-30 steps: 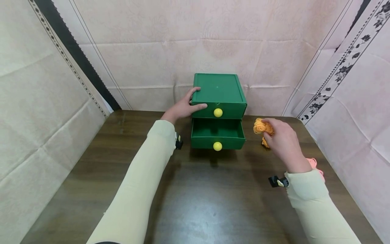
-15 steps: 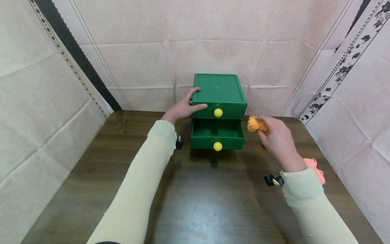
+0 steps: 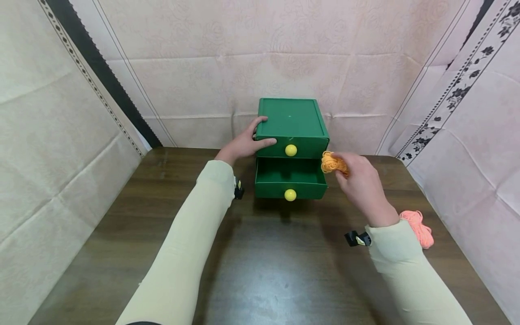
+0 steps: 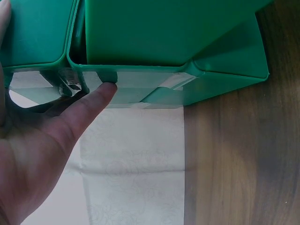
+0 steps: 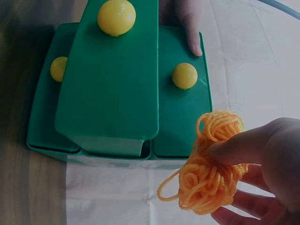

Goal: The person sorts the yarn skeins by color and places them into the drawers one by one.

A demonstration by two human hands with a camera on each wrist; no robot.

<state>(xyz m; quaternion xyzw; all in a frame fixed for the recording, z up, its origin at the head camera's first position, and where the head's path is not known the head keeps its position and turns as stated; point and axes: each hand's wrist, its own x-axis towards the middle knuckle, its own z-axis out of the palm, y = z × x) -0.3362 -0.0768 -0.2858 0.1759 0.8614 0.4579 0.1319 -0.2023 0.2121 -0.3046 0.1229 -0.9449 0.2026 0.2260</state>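
At right of centre in the head view, we see the right hand [image 3: 361,185] pinching an orange yarn bundle [image 3: 333,163], its thumb on one side and bent fingers on the other. The bundle sticks out leftward past the fingertips, one loose loop hanging from it in the right wrist view; it overlaps the right rim of the pulled-out drawer [image 3: 270,189], and we cannot tell whether the two touch. Near the centre, the left hand [image 3: 243,143] is spread wide over the left edge of the green drawer unit [image 3: 290,117], one straight digit across the front and another on top. The right wrist view shows us three drawers with yellow knobs [image 5: 184,76], the middle one drawn out. At lower right, just beside the right cuff, a pink yarn bundle [image 3: 418,229] lies on the brown wooden table [image 3: 284,271], which shines at bottom centre. Around it we see pale patterned cloth [image 3: 284,36] hung as walls, with a dark strip [image 3: 105,74] at upper left and a black floral border [image 3: 459,92] at upper right.
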